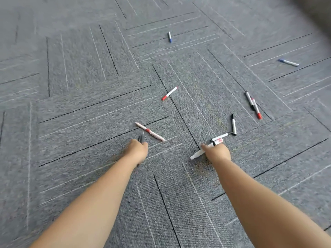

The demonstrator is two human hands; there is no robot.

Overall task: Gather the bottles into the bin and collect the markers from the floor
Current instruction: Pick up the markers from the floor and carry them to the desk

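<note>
Loose markers (169, 93) lie scattered over the grey carpet (75, 97), mostly middle and right, left hand (138, 149) fisted round two dark pens (140, 138), right hand (217, 151) gripping white markers (197, 154), so I'd go nearest-first: pink pen (150, 131) just beside the left hand.

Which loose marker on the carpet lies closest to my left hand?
The long pale marker with a red middle band, just beyond the left hand; all others lie farther off.

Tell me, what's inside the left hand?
Thin dark pens poke out above the left hand, and a dark end shows just below it. The curled fingers cover their middles, so how many there are cannot be told for sure.
</note>
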